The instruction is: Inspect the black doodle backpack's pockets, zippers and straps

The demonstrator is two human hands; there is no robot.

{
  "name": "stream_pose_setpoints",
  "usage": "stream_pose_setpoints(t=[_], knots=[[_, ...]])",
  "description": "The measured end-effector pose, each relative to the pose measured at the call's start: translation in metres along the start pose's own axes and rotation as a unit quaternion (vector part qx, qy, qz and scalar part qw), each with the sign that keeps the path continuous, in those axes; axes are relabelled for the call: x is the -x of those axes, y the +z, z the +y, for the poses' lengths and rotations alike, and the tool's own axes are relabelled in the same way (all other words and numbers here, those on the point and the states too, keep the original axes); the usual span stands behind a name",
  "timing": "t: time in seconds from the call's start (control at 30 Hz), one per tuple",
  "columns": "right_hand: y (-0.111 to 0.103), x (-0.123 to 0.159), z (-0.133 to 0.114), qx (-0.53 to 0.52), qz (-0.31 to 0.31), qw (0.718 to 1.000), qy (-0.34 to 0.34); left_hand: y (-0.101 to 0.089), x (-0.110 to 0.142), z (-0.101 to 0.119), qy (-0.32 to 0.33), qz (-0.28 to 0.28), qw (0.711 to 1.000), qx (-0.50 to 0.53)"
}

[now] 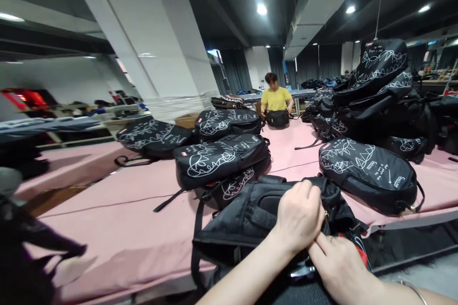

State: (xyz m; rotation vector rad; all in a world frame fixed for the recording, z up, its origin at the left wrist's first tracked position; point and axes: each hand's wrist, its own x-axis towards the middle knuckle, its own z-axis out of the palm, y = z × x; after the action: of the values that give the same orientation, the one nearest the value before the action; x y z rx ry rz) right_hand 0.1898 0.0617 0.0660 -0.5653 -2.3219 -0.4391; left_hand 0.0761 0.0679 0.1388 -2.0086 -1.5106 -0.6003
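A black backpack (246, 214) lies in front of me at the table's near edge, its padded side turned up and an opening facing me. My left hand (300, 214) is closed in a fist on the backpack's upper edge. Right against it, my right hand (339, 267) has its fingers pinched together at the same edge; what lies between them is hidden. A shiny silver metal piece (302, 271) shows just below the right fingers, and I cannot tell whether they hold it. Some red material (358, 250) shows beside the right hand.
Black backpacks with white scribble print lie on the pink-covered table (118, 228): one at right (368, 174), stacked ones at left (222, 157), and a tall pile (379, 81) behind. Across the table, a person in a yellow top (277, 100) handles a black bag (277, 118).
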Motion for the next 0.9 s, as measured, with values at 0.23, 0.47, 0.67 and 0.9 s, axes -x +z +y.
stream_pose_setpoints(t=[0.23,0.47,0.67,0.9], knots=[[0.0,-0.002,0.001,0.003,-0.068,0.998,0.01,-0.011,0.011,-0.042,-0.183,0.124,0.975,0.017],[-0.002,0.005,0.014,-0.028,-0.12,0.992,0.018,-0.012,0.064,-0.083,-0.438,0.05,0.896,0.045],[-0.004,0.005,0.015,-0.072,-0.161,0.983,-0.047,-0.011,0.078,-0.061,-0.319,0.201,0.926,0.031],[-0.018,0.002,0.02,-0.141,-0.216,0.966,-0.016,-0.008,0.071,-0.065,-0.085,0.177,0.975,0.105]])
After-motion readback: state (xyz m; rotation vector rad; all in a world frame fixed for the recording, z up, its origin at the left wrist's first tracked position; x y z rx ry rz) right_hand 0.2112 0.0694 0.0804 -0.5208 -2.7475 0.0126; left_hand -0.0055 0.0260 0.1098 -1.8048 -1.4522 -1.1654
